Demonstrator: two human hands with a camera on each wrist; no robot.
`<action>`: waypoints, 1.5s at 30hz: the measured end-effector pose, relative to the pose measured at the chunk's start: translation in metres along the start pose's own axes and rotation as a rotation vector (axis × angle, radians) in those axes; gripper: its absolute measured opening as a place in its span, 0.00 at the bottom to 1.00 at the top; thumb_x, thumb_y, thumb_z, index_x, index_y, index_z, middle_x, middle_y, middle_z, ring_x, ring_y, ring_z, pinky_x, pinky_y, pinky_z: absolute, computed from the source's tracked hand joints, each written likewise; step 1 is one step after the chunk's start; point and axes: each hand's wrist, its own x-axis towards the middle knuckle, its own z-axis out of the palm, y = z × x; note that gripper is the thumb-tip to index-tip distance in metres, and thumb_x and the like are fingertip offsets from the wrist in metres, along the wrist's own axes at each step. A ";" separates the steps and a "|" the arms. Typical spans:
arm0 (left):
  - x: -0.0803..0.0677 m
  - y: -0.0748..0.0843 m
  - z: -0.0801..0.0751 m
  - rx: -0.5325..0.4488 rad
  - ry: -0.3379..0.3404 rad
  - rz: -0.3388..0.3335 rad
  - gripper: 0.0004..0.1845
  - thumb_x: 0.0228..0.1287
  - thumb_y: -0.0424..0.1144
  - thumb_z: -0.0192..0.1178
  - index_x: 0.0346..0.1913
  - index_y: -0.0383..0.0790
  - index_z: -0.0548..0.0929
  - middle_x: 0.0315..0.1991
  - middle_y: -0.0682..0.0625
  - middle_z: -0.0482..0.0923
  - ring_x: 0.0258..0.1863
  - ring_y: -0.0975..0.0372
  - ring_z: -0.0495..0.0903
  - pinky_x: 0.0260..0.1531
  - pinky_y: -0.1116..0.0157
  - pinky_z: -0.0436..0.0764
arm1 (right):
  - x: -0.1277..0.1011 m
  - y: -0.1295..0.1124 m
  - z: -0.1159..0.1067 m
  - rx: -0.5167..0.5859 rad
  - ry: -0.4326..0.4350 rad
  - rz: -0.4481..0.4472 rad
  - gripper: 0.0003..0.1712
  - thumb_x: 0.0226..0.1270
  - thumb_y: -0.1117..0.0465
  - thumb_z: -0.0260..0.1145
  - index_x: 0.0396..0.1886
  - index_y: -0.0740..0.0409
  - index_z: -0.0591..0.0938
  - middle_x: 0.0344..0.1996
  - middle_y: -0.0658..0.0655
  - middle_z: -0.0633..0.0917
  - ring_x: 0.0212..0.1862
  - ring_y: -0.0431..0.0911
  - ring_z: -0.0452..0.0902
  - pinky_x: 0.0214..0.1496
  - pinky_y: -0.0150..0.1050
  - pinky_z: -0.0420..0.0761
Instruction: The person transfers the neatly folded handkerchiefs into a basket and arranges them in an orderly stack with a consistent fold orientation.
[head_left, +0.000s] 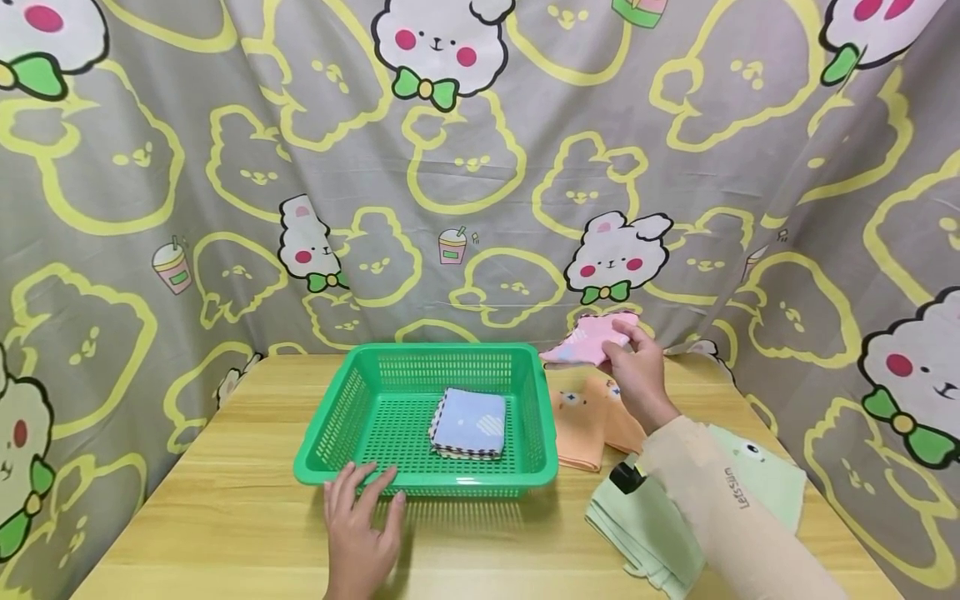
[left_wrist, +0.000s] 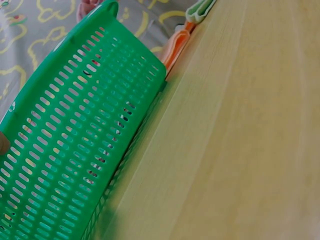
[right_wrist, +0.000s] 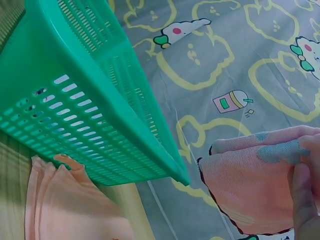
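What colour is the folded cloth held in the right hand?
Pink cloth, pinched by the right hand; clearest in the head view.

I see a light wooden table (head_left: 225, 508). A green basket (head_left: 330, 433) sits on it around the centre. At the basket's three o'clock an orange cloth (head_left: 588, 425) lies flat, just beside it. At about four o'clock a folded green cloth (head_left: 645, 533) rests near the table's right edge.
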 end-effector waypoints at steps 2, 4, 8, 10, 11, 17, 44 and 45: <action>0.000 0.000 0.000 -0.001 0.001 0.001 0.16 0.51 0.35 0.65 0.45 0.36 0.85 0.49 0.36 0.77 0.58 0.37 0.66 0.62 0.29 0.44 | -0.001 -0.001 0.001 -0.002 0.000 -0.002 0.26 0.69 0.72 0.54 0.67 0.66 0.68 0.51 0.62 0.70 0.30 0.38 0.76 0.35 0.28 0.82; 0.000 0.000 0.000 0.000 0.001 0.001 0.16 0.51 0.35 0.65 0.45 0.36 0.85 0.49 0.36 0.77 0.58 0.37 0.66 0.62 0.30 0.44 | -0.001 -0.001 0.003 0.001 -0.001 -0.003 0.26 0.69 0.72 0.54 0.66 0.66 0.69 0.50 0.62 0.70 0.30 0.38 0.76 0.35 0.28 0.82; 0.001 0.000 0.000 0.003 -0.002 -0.002 0.16 0.50 0.35 0.65 0.45 0.36 0.85 0.49 0.35 0.77 0.58 0.37 0.66 0.62 0.30 0.44 | -0.002 -0.001 0.005 0.004 -0.002 -0.009 0.25 0.68 0.72 0.55 0.66 0.67 0.69 0.50 0.62 0.70 0.29 0.38 0.76 0.34 0.28 0.82; 0.001 0.000 0.000 0.004 -0.003 -0.002 0.16 0.50 0.34 0.65 0.45 0.36 0.85 0.49 0.35 0.77 0.58 0.37 0.66 0.62 0.30 0.44 | -0.003 -0.001 0.007 0.002 -0.005 -0.007 0.25 0.68 0.72 0.55 0.66 0.66 0.70 0.51 0.62 0.70 0.30 0.39 0.76 0.35 0.28 0.82; 0.001 0.001 0.000 0.004 -0.002 -0.002 0.16 0.50 0.34 0.65 0.45 0.36 0.85 0.49 0.35 0.77 0.58 0.37 0.66 0.62 0.30 0.44 | -0.003 -0.001 0.007 0.000 -0.006 -0.004 0.25 0.69 0.72 0.55 0.66 0.66 0.70 0.52 0.62 0.70 0.31 0.39 0.76 0.35 0.28 0.82; 0.000 0.001 0.000 0.007 0.001 0.003 0.16 0.50 0.35 0.65 0.45 0.36 0.85 0.49 0.35 0.78 0.58 0.37 0.66 0.62 0.29 0.44 | -0.005 -0.001 0.010 0.004 -0.023 0.012 0.26 0.69 0.71 0.54 0.66 0.65 0.69 0.53 0.63 0.69 0.33 0.40 0.77 0.39 0.29 0.82; 0.000 0.001 -0.001 0.010 -0.005 -0.005 0.16 0.50 0.35 0.65 0.45 0.37 0.85 0.49 0.35 0.77 0.58 0.37 0.66 0.62 0.30 0.44 | -0.011 0.002 0.027 0.036 -0.084 0.017 0.25 0.68 0.72 0.54 0.65 0.69 0.69 0.53 0.66 0.71 0.32 0.39 0.79 0.38 0.31 0.83; 0.000 0.001 -0.001 0.011 -0.006 -0.006 0.16 0.50 0.35 0.65 0.45 0.37 0.85 0.49 0.35 0.77 0.58 0.37 0.66 0.62 0.30 0.44 | -0.012 0.002 0.028 0.039 -0.085 0.017 0.25 0.68 0.73 0.54 0.65 0.69 0.69 0.53 0.66 0.71 0.32 0.39 0.79 0.38 0.31 0.83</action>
